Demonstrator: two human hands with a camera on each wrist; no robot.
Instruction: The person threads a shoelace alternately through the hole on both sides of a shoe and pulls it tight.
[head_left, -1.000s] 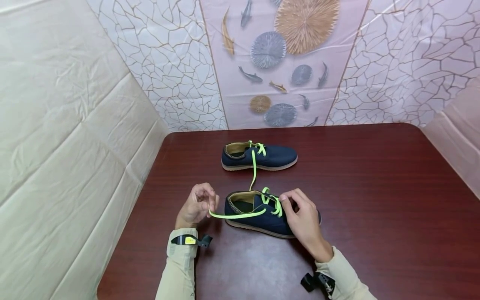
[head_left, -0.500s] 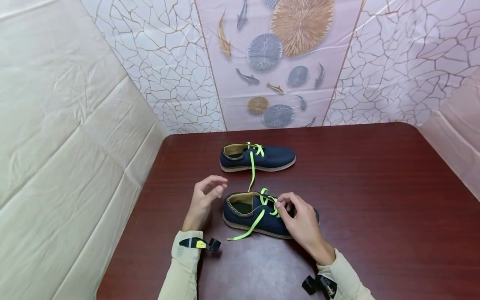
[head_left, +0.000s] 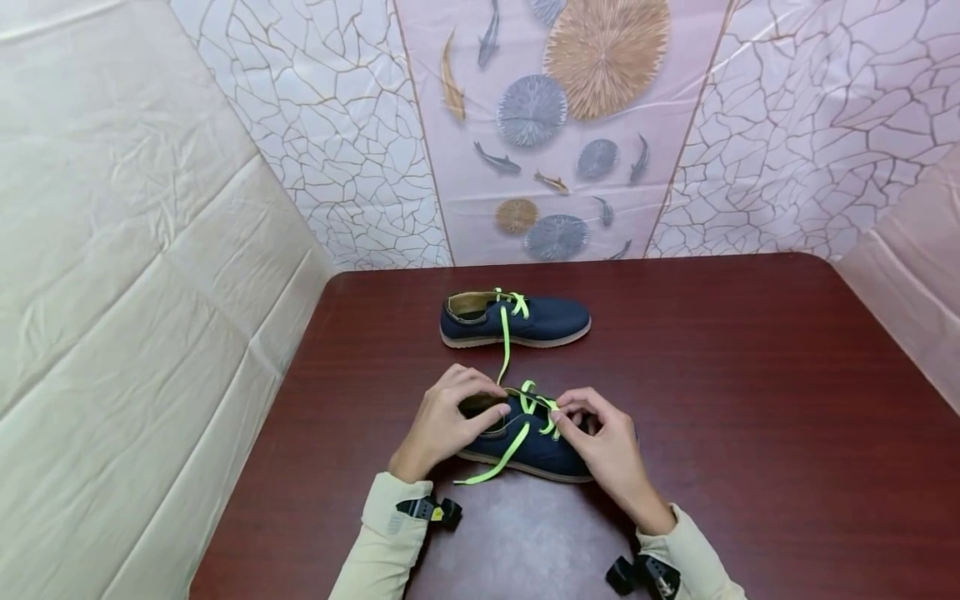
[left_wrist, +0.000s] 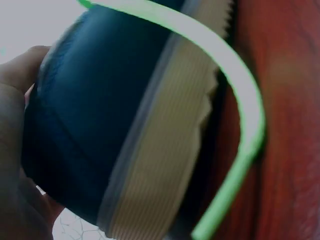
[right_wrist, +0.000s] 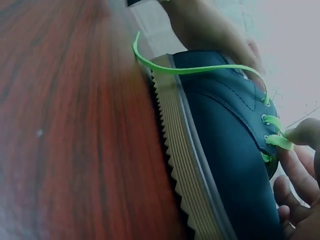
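A dark blue lace-up shoe (head_left: 540,457) with a tan ribbed sole lies on the table, its toe pointing right. My right hand (head_left: 609,446) pinches its neon green shoelace (right_wrist: 278,142) between thumb and forefinger near the front eyelets. Over the heel opening is my left hand (head_left: 448,418), thumb and fingers apart with the tips at the shoe's tongue; part of the collar is hidden beneath it. In the right wrist view, one loose lace end (right_wrist: 190,70) runs from the top eyelet back along the shoe's side and ends near the table.
Behind lies a matching shoe (head_left: 558,318), toe also to the right, with its green lace (head_left: 506,346) hanging toward the nearer shoe. Both stand on a dark red wooden table (head_left: 750,400). A patterned backdrop (head_left: 555,167) rises behind the table's far edge.
My left hand let go of the lace end, which dropped to the near side of the shoe. It then moved right, over the heel opening. My right hand stays at the front lacing.
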